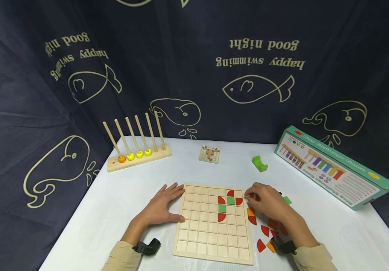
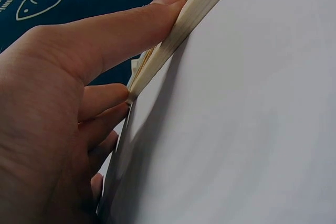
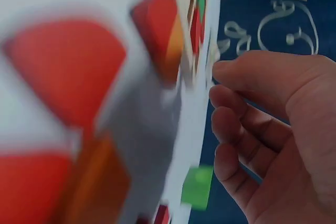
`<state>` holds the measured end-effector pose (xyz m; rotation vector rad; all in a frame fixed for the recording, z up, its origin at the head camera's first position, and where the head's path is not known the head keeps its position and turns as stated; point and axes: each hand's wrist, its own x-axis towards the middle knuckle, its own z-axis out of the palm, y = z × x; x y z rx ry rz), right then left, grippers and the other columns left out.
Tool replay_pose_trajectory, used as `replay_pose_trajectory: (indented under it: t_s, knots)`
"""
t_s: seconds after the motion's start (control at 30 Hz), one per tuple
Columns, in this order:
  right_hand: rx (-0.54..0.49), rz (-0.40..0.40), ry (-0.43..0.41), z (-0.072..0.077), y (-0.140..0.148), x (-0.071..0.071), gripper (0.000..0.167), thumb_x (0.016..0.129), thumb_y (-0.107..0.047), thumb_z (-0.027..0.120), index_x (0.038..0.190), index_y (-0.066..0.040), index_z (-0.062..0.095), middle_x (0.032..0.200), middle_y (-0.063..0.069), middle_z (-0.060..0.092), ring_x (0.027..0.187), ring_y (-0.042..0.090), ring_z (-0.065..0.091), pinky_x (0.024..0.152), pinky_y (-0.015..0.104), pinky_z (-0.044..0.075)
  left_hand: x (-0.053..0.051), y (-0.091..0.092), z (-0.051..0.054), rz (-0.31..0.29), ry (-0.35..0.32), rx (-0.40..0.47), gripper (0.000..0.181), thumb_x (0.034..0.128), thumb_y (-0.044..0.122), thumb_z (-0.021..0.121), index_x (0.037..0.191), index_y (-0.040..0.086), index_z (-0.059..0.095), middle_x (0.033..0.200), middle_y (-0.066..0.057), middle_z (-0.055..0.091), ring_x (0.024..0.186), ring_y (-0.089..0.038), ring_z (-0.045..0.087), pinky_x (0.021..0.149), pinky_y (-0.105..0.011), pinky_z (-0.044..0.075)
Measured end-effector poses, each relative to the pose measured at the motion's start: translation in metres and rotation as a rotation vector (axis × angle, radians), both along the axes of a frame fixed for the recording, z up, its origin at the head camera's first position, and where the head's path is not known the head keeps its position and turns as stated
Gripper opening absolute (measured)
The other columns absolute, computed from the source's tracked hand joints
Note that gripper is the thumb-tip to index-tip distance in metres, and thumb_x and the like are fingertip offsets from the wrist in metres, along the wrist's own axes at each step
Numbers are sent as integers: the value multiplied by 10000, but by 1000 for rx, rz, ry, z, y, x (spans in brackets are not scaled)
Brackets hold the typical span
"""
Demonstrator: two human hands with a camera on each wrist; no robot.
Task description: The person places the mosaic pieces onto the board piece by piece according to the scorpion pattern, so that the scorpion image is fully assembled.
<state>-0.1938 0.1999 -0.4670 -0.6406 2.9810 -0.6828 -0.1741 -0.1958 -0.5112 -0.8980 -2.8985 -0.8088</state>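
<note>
A wooden grid board (image 1: 194, 237) lies on the table with several red quarter-round tiles (image 1: 221, 217) and two green square tiles (image 1: 222, 208) in its upper right cells. My left hand (image 1: 158, 207) rests at the board's left edge, fingers spread and fairly straight; in the left wrist view the thumb (image 2: 131, 30) touches the board's rim (image 2: 184, 30). My right hand (image 1: 267, 199) is beside the board's upper right edge. Its fingers (image 3: 228, 124) are bent, the thumb tip close to the index fingertip. No tile shows between them, but the fingertips are partly hidden.
Loose red tiles (image 1: 261, 245) and orange tiles (image 1: 271, 246) lie right of the board, some under my right forearm. Behind stand a peg rack (image 1: 140, 162) with beads, a pattern card (image 1: 209, 154), a green curved block (image 1: 259, 163) and a long game box (image 1: 333, 169).
</note>
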Motion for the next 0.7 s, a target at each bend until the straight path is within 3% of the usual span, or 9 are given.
replay_pose_trajectory:
  t_s: [0.23,0.47,0.7]
  knots:
    - [-25,-94,-26,3,43,-11,178,856,-143,713,1033,-132,733,864,-63,598,769,157,517,748,358,525,-1,1,0,5,2,-12,1014,680,671,733,1461,103,424,1527,11,339,1428,-218,204,1167,-456,74]
    - [-45,-135,-41,0,73,-14,212,847,-102,699,1055,-74,727,875,-13,605,754,178,522,685,338,536,1,2,1,9,-14,-5,1015,676,653,748,1460,94,424,1523,2,345,1429,-214,202,1167,-454,67]
    - [41,-170,-112,-4,89,-15,288,797,-117,732,1078,-57,715,961,41,611,822,210,540,744,434,531,0,1,0,6,3,-8,1012,679,663,739,1457,94,429,1522,2,347,1427,-227,210,1166,-462,74]
